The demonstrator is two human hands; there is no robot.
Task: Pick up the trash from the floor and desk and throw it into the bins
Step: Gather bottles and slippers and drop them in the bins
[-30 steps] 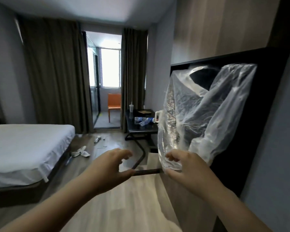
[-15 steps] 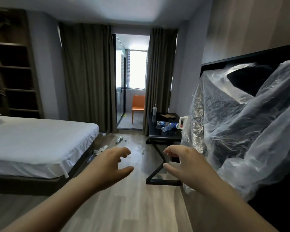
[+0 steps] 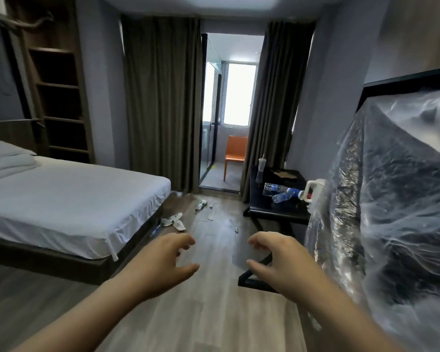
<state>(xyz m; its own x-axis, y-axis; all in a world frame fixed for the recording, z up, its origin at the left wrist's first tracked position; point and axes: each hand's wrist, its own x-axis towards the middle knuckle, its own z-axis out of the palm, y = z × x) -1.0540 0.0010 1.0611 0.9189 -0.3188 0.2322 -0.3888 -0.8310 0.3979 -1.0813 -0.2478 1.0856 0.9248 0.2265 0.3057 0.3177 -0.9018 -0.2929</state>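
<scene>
My left hand (image 3: 160,265) and my right hand (image 3: 280,262) are stretched out in front of me over the wooden floor, fingers loosely curled, holding nothing. Trash lies far ahead on the floor: white slippers (image 3: 174,221) by the bed corner, a small white item (image 3: 200,205) and paper scraps (image 3: 210,216). On the black desk (image 3: 272,212) lie plastic water bottles (image 3: 281,195), a cup with a straw (image 3: 261,168), a brown cardboard piece (image 3: 285,173) and a white jug (image 3: 313,190).
A bed (image 3: 69,199) with white sheets fills the left. A large clear plastic sheet (image 3: 391,199) drapes over dark furniture on the right, close to my right arm. Curtains (image 3: 160,97) and an orange chair (image 3: 235,156) stand at the far end. No bin is in view.
The view has swung left and forward. My right hand let go of the plastic sheet's edge and now hangs free; the bed and floor trash have come into fuller view.
</scene>
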